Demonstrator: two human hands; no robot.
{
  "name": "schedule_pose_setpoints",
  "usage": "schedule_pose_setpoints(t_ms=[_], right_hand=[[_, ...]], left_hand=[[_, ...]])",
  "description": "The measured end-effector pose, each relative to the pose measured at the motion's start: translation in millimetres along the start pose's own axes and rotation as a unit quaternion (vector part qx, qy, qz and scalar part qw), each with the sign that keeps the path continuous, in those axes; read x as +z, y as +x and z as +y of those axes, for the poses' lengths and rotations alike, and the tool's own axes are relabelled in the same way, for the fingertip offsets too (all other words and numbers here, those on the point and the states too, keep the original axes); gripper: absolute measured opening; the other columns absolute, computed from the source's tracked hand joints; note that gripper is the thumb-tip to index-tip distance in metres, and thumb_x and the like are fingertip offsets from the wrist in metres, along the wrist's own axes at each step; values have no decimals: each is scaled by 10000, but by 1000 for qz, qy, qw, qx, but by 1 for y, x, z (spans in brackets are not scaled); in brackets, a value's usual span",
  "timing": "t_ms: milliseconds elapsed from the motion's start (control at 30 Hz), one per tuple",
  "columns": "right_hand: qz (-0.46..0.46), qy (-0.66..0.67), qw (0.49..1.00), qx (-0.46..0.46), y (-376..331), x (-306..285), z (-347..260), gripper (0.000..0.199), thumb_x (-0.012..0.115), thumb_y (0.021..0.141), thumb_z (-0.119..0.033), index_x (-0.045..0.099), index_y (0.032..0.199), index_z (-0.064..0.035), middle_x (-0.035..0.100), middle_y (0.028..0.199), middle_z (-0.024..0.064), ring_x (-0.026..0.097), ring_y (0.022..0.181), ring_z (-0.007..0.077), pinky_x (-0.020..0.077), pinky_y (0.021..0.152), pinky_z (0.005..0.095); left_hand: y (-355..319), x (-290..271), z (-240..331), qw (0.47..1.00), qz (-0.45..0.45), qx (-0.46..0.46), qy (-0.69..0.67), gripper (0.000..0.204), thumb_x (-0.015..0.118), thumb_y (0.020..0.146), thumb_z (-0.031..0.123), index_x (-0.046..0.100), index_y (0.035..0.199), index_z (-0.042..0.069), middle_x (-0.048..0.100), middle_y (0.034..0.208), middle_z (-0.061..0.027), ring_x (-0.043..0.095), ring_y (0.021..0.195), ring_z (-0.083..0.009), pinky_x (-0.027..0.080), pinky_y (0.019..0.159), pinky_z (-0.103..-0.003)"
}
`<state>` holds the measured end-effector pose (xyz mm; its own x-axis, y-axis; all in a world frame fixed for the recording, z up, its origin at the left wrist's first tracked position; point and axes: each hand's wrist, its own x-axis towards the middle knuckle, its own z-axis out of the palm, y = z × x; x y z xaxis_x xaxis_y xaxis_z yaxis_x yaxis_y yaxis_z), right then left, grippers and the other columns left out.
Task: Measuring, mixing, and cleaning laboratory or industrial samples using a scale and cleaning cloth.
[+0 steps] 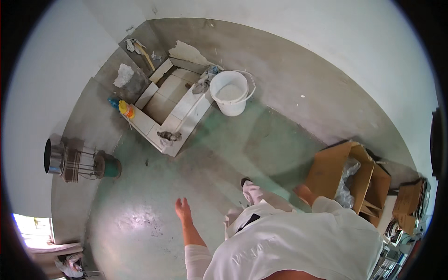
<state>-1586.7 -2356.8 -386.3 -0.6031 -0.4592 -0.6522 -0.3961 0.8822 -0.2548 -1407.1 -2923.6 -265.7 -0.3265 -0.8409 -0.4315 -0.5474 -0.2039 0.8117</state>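
Note:
My left hand hangs over the green floor with its fingers stretched out and nothing in it. On the other side of my body, my right hand is beside the open cardboard box; its fingers are smeared, so their pose is unclear. Clear plastic wrapping fills part of that box. Ahead of me, a white bucket with a raised handle stands against a low tiled basin, out of reach of both hands.
Grey cloths and a dark rag lie on the basin's rim, near a yellow bottle. A wooden-handled mop leans in the corner. A metal heater-like device stands left. More cardboard is stacked at right.

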Motion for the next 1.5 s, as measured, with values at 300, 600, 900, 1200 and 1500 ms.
schedule_pose_setpoints(t_ms=[300, 600, 900, 1200, 1500], right_hand=[[199, 297, 933, -49, 276, -330, -220, 298, 577, 842, -307, 593, 873, -11, 618, 727, 122, 577, 592, 234, 457, 593, 363], [174, 309, 935, 0, 465, -434, -278, 306, 610, 822, -303, 603, 914, -12, 640, 800, 148, 610, 710, 265, 477, 651, 361], [148, 135, 979, 39, 716, -514, -260, 338, 584, 818, -298, 545, 1061, -66, 528, 1075, 198, 559, 955, 370, 469, 777, 454], [130, -75, 985, 86, 890, -526, -232, 323, 561, 829, -232, 511, 1110, -83, 469, 1114, 159, 566, 968, 305, 477, 777, 450], [-60, 733, 668, 111, 787, -587, -324, 132, 496, 893, -296, 559, 908, -181, 571, 776, -20, 488, 561, 111, 399, 519, 275]], left_hand=[[58, -11, -35, 955, 122, -264, 64, 503, 643, 797, 270, 485, 1153, -48, 590, 903, -111, 553, 666, -186, 473, 506, -318], [238, 68, 168, 978, 53, -167, 112, 435, 565, 863, 226, 480, 1184, -55, 586, 1053, -146, 580, 844, -200, 514, 680, -325], [286, 149, 215, 961, 89, -258, 56, 456, 551, 884, 178, 412, 1266, -31, 479, 1235, -161, 555, 982, -214, 507, 732, -318], [263, 190, 213, 912, 80, -373, 151, 489, 534, 867, 216, 415, 1245, -71, 506, 1192, -170, 546, 986, -223, 521, 718, -328], [253, 200, 221, 921, 106, -374, 12, 452, 543, 880, 207, 433, 1248, -30, 543, 1121, -113, 569, 833, -171, 505, 731, -291]])
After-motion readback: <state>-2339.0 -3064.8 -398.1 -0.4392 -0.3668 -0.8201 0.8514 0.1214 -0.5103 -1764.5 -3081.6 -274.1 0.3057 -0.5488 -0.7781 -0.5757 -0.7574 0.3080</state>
